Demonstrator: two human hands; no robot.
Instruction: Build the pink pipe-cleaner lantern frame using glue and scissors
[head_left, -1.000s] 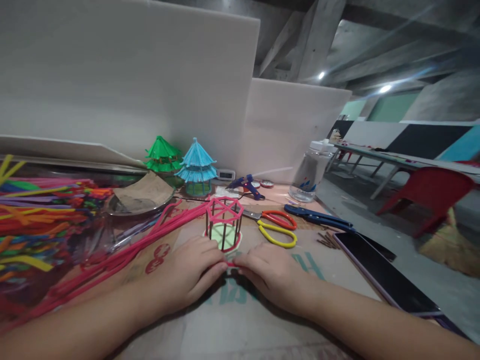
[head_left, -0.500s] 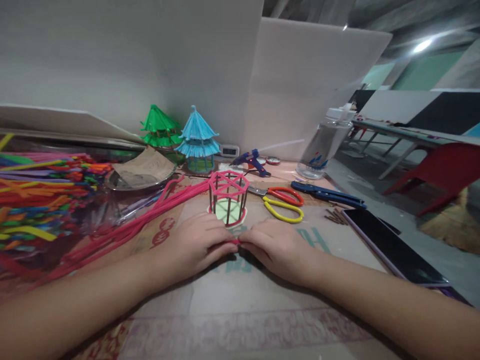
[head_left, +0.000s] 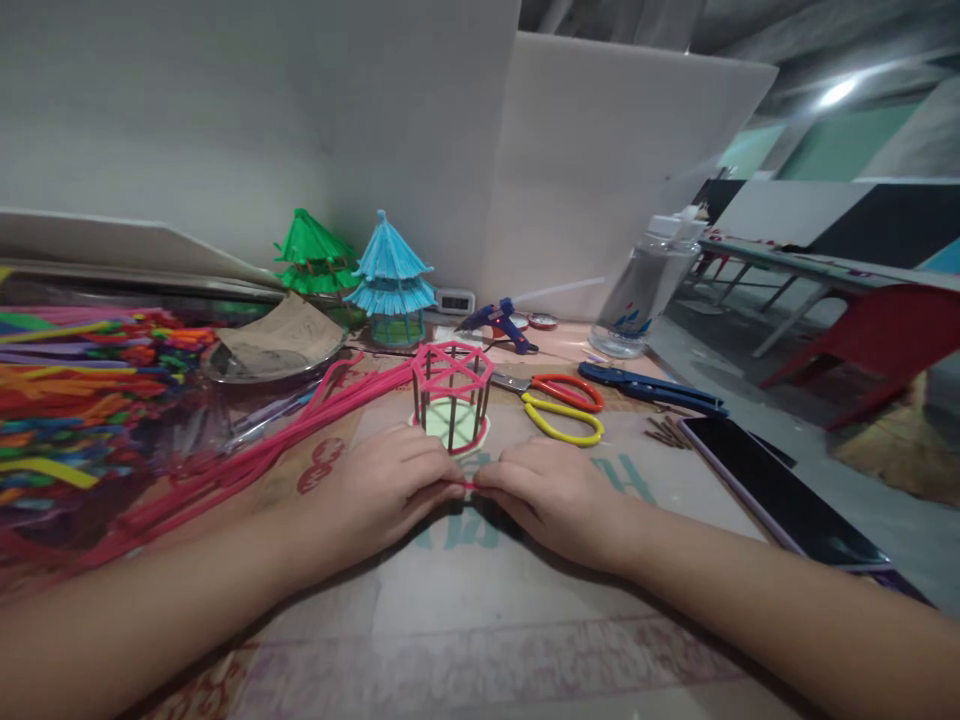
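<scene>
Fingertips of the left hand [head_left: 382, 490] and right hand [head_left: 551, 495] meet, both pinched shut on a short pink pipe cleaner piece [head_left: 466, 485]. Its long axis runs left-right between them, equally near both. Just beyond the fingertips stands the pink hexagonal frame [head_left: 452, 395].

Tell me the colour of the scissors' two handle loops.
On the scissors, one loop is red-orange, the other yellow; the head view shows them.
</scene>
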